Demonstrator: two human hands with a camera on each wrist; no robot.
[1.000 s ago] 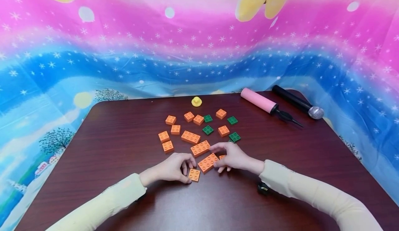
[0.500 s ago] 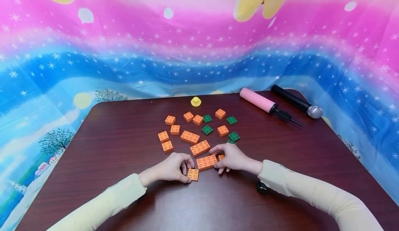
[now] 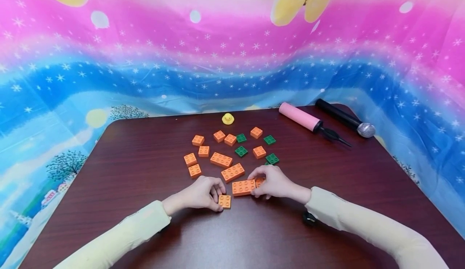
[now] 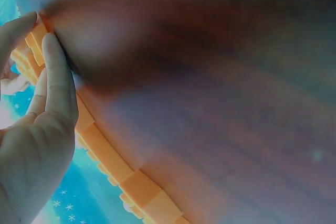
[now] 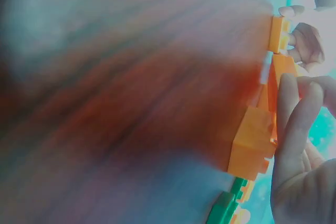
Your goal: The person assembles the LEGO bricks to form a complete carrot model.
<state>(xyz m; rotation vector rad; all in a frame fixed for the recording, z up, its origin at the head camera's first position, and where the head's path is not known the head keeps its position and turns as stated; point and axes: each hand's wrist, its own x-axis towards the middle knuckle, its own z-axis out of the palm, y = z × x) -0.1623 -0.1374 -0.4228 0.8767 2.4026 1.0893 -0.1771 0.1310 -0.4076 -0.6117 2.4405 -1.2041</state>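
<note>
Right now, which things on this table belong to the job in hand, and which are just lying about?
In the job, it seems:
small orange brick, held
long orange brick, held
probably the loose orange bricks and green bricks

Apparently just lying about:
yellow duck
pink pump
black microphone

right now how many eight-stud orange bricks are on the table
3 in sight: the far eight-stud orange brick, the middle one just nearer, and the near one at the right hand. That hand partly hides another orange brick, whose studs cannot be counted.
</note>
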